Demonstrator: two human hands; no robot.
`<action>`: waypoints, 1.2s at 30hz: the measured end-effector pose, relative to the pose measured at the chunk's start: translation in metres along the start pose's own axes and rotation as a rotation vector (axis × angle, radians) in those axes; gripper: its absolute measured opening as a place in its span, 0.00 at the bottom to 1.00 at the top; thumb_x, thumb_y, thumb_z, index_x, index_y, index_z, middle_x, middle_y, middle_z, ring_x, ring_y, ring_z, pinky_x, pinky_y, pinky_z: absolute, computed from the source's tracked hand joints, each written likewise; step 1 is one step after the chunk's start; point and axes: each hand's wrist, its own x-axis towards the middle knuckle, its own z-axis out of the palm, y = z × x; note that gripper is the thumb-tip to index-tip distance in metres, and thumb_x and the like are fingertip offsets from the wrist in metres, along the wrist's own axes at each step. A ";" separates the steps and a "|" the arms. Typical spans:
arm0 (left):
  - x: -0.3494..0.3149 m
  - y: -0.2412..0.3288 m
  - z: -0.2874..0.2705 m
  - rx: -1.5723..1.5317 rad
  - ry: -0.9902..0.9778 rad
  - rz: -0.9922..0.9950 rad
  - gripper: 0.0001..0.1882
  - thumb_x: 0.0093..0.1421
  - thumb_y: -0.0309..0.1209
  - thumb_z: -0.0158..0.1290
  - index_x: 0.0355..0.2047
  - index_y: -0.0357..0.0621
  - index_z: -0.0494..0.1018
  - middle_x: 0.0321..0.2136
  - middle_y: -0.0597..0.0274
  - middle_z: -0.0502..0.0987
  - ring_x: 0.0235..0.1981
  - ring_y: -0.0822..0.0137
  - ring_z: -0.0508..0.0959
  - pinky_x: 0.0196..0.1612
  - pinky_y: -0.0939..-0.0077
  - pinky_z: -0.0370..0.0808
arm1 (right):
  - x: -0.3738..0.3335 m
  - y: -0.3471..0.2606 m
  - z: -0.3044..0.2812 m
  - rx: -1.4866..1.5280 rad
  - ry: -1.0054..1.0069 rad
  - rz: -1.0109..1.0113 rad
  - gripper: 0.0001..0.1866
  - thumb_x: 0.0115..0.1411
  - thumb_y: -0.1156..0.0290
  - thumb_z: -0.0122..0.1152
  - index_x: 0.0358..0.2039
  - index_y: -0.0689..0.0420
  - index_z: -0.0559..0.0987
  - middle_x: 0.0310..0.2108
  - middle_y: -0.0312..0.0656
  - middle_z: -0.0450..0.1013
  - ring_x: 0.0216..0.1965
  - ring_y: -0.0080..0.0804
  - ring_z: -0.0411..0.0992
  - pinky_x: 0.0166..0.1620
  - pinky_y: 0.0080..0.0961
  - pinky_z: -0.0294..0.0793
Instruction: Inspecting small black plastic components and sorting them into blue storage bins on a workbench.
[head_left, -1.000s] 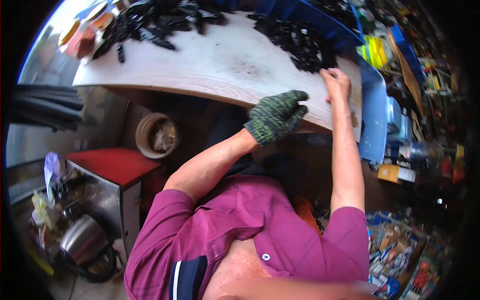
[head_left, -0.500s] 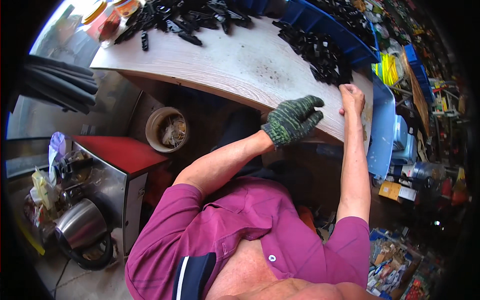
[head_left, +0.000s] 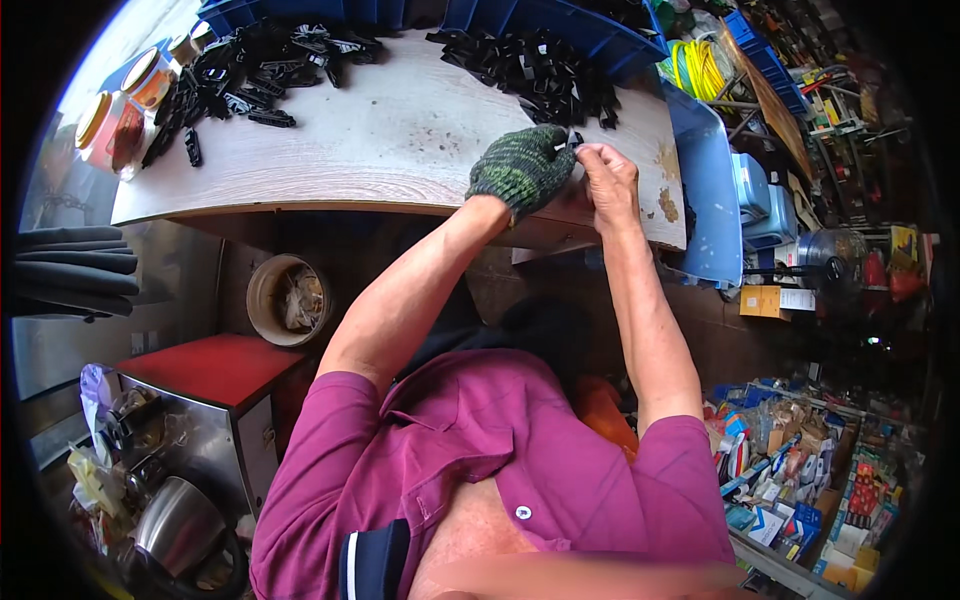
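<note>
My left hand [head_left: 525,172], in a dark green knitted glove, is closed over the near edge of the table [head_left: 390,130]. Between it and my bare right hand [head_left: 610,185] is a small black plastic part [head_left: 573,141], its shape mostly hidden by fingers. Thumb and fingers of the right hand pinch the part from the right side. Just beyond both hands lies a heap of small black plastic parts [head_left: 545,75]. Farther left on the table is a second pile of longer black plastic pieces [head_left: 250,75].
Blue bins [head_left: 550,35] line the table's far edge. Two lidded jars [head_left: 110,130] stand at its left end. A light blue tub [head_left: 708,190] is against the right end. Below are a waste bucket [head_left: 265,300], a red-topped cabinet [head_left: 215,367] and a steel kettle [head_left: 180,525].
My right hand has come away from the near end of the heap. The gloved left hand, earlier with fingers apart, has met it and closed on the black part. The view has shifted.
</note>
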 end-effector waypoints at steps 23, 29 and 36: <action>-0.048 -0.045 -0.061 0.444 0.683 0.162 0.21 0.59 0.45 0.59 0.49 0.48 0.76 0.38 0.52 0.80 0.38 0.50 0.79 0.41 0.57 0.76 | -0.021 -0.009 0.019 0.193 -0.149 0.060 0.19 0.68 0.53 0.54 0.26 0.53 0.70 0.10 0.29 0.58 0.10 0.19 0.59 0.15 0.22 0.68; -0.065 -0.118 -0.190 0.967 0.715 -0.248 0.22 0.58 0.51 0.57 0.45 0.50 0.78 0.39 0.53 0.78 0.42 0.47 0.77 0.45 0.51 0.75 | -0.021 -0.016 0.025 0.244 -0.124 0.090 0.18 0.67 0.56 0.51 0.25 0.54 0.69 0.08 0.31 0.57 0.09 0.21 0.59 0.14 0.26 0.73; -0.081 -0.134 -0.199 0.936 0.708 -0.152 0.14 0.56 0.43 0.57 0.37 0.49 0.79 0.35 0.53 0.79 0.39 0.47 0.77 0.42 0.51 0.75 | -0.026 -0.025 0.029 0.250 -0.047 0.121 0.17 0.67 0.58 0.48 0.24 0.53 0.67 0.09 0.30 0.55 0.10 0.20 0.57 0.14 0.28 0.74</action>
